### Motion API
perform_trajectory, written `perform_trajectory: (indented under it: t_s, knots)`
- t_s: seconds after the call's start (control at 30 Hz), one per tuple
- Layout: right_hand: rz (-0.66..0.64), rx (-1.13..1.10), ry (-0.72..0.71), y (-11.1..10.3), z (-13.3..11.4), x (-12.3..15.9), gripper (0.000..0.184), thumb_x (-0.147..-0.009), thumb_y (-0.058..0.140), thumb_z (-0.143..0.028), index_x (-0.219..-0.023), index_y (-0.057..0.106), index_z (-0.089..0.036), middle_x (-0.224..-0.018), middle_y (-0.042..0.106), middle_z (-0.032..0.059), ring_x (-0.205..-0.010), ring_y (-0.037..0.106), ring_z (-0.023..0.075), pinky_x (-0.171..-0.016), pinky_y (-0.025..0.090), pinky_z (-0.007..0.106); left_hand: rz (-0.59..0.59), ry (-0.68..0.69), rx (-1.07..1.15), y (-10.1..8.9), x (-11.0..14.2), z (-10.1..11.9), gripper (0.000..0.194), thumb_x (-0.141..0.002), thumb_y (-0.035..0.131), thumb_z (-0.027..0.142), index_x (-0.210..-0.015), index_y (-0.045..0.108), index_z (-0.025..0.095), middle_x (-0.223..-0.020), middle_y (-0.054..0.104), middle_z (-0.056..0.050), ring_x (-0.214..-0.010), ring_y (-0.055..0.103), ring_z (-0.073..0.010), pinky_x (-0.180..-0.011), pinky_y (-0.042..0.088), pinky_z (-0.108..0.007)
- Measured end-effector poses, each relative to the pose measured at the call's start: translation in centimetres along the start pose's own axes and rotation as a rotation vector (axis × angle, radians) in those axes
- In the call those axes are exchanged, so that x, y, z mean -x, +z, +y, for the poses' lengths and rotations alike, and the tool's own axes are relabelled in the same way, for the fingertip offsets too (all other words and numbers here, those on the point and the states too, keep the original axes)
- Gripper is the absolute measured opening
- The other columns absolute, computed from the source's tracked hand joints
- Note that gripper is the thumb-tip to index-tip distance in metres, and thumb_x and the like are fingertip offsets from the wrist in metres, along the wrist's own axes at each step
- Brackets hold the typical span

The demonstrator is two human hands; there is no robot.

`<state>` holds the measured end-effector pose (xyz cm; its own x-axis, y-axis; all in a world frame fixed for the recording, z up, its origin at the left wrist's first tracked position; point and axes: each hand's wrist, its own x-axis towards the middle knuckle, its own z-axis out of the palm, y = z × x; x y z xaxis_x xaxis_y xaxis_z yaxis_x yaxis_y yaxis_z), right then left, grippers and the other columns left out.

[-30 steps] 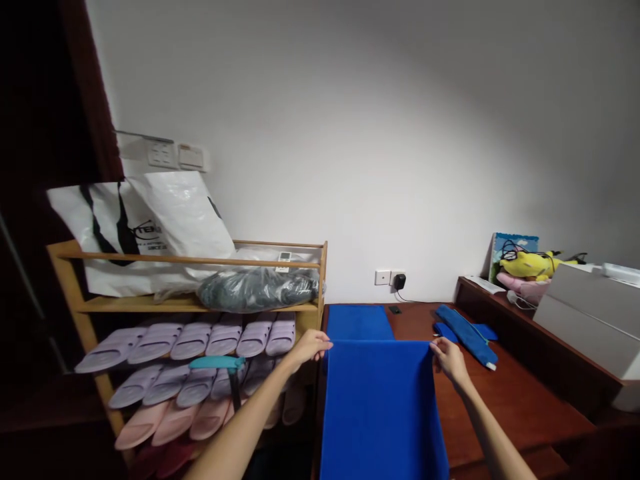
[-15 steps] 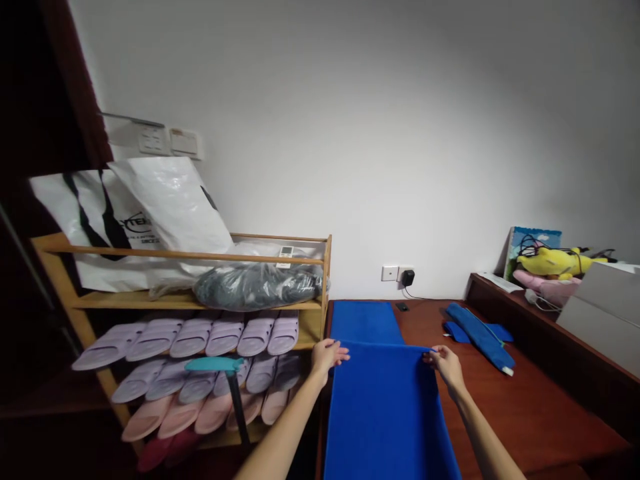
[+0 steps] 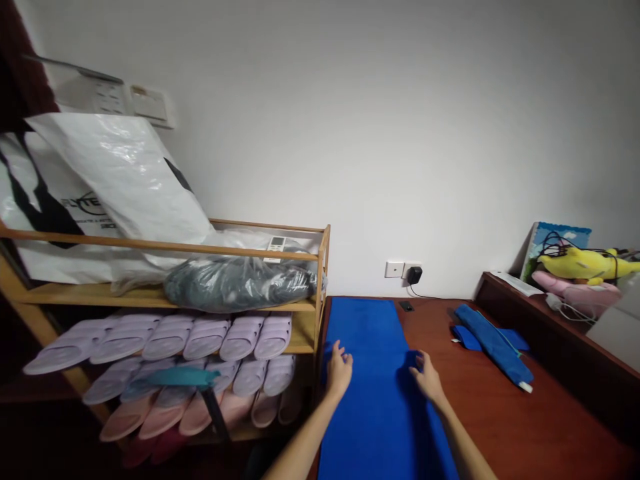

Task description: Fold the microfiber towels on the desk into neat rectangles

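Observation:
A long blue cloth (image 3: 373, 400) lies over the left part of the wooden table, its far section flat toward the wall. My left hand (image 3: 339, 371) is above or against its left edge, the fingers loosely curled and apart. On the opposite side, my right hand (image 3: 428, 379) is at the cloth's right edge with thumb and fingers parted. A shadow falls on the cloth beside that hand. Whether the fingertips still touch the fabric is hard to make out. Farther right lies a blue zippered pouch (image 3: 493, 343) across a smaller blue piece (image 3: 514, 339).
A wooden rack (image 3: 295, 305) on the left holds lilac slippers (image 3: 167, 337), a white bag (image 3: 120, 180) and a plastic-wrapped bundle (image 3: 235, 283). A teal-topped stand (image 3: 185, 377) is before it. A black plug (image 3: 414, 275) sits in the wall; a yellow plush toy (image 3: 580, 264) rests on the right ledge.
The cloth's held-up edge has gone down onto the far section, and both hands have loosened from its corners. The view has turned slightly and moved closer.

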<state>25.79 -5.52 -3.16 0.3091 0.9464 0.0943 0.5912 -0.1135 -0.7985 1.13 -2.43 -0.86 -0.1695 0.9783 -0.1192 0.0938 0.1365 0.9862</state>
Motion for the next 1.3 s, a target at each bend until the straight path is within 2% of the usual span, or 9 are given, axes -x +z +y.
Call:
perform_trajectory:
  t_s: [0.1,0.17,0.3,0.47,0.63,0.77,0.9,1.0,1.3]
  knots:
    - [-0.074,0.142,-0.143,3.9,-1.8,0.8,0.061,-0.078,0.042,-0.036,-0.135,0.036,-0.015,-0.14,0.044,0.0121,-0.129,0.04,0.0215,-0.106,0.032,0.039,-0.16,0.236,-0.181,2.7,1.6,-1.1,0.053,-0.078,0.044,0.008,-0.129,0.047,0.021,-0.142,0.043,-0.006,-0.133,0.033,-0.0168,-0.111,0.024,-0.034]
    - [-0.139,0.221,-0.23,6.1,-2.9,1.2,0.055,-0.084,0.037,-0.038,-0.136,0.037,-0.021,-0.143,0.04,0.0059,-0.133,0.033,0.0177,-0.108,0.028,0.036,-0.258,0.445,-0.52,3.9,1.9,-2.0,0.054,-0.082,0.038,0.012,-0.134,0.043,0.021,-0.148,0.033,-0.004,-0.137,0.023,-0.0181,-0.113,0.019,-0.039]
    - [-0.163,0.362,-0.236,6.7,-2.0,1.3,0.058,-0.087,0.031,-0.051,-0.138,0.036,-0.023,-0.147,0.033,0.0061,-0.138,0.021,0.0204,-0.111,0.018,0.045,-0.228,0.614,-1.117,2.8,0.4,-3.7,0.051,-0.091,0.029,0.034,-0.141,0.031,0.023,-0.15,0.026,-0.007,-0.139,0.019,-0.0241,-0.111,0.018,-0.051]
    - [-0.022,0.623,-0.009,3.5,1.9,0.4,0.072,-0.085,0.021,-0.062,-0.143,0.024,-0.019,-0.152,0.019,0.0072,-0.141,0.011,0.0219,-0.111,0.014,0.049,-0.101,0.574,-1.177,-0.8,-0.9,-4.3,0.055,-0.091,0.029,0.049,-0.141,0.03,0.027,-0.151,0.022,-0.007,-0.139,0.015,-0.0283,-0.11,0.016,-0.053]
    - [-0.11,0.605,0.031,1.7,1.2,0.1,0.076,-0.085,0.018,-0.064,-0.143,0.02,-0.016,-0.152,0.017,0.0081,-0.14,0.012,0.0223,-0.111,0.016,0.051,-0.083,0.553,-1.236,-0.6,0.3,-2.0,0.055,-0.09,0.032,0.046,-0.14,0.034,0.022,-0.15,0.026,-0.011,-0.138,0.017,-0.0303,-0.11,0.012,-0.056]
    - [-0.103,0.59,-0.071,1.6,-1.1,4.8,0.073,-0.086,0.018,-0.063,-0.145,0.011,-0.021,-0.153,0.01,0.0052,-0.141,0.009,0.0215,-0.112,0.011,0.052,-0.113,0.71,-1.204,-0.2,5.1,-2.2,0.057,-0.09,0.033,0.036,-0.144,0.021,0.022,-0.151,0.022,-0.005,-0.139,0.016,-0.0253,-0.112,0.014,-0.053]
    - [-0.197,0.56,-0.293,2.9,-1.8,12.9,0.063,-0.088,0.021,-0.059,-0.143,0.012,-0.032,-0.152,0.014,-0.0009,-0.14,0.013,0.0223,-0.112,0.018,0.051,-0.167,0.743,-1.176,-1.3,12.4,-6.3,0.064,-0.087,0.035,0.033,-0.145,0.01,0.022,-0.151,0.021,-0.004,-0.138,0.021,-0.0262,-0.11,0.023,-0.051]
    - [-0.208,0.573,-0.305,3.4,-2.0,16.4,0.061,-0.088,0.024,-0.058,-0.143,0.015,-0.034,-0.151,0.016,-0.0006,-0.139,0.016,0.0239,-0.111,0.021,0.051,-0.167,0.766,-1.163,-2.4,15.9,-8.5,0.061,-0.089,0.033,0.04,-0.144,0.01,0.024,-0.149,0.026,-0.004,-0.135,0.027,-0.0279,-0.107,0.028,-0.051]
    - [-0.188,0.567,-0.312,0.5,-1.3,17.5,0.06,-0.087,0.024,-0.06,-0.141,0.021,-0.034,-0.15,0.018,-0.0007,-0.138,0.018,0.0237,-0.111,0.025,0.049,-0.141,0.881,-1.187,-4.9,16.1,-10.3,0.065,-0.086,0.042,0.046,-0.142,0.014,0.029,-0.145,0.033,-0.003,-0.128,0.041,-0.0262,-0.101,0.037,-0.043]
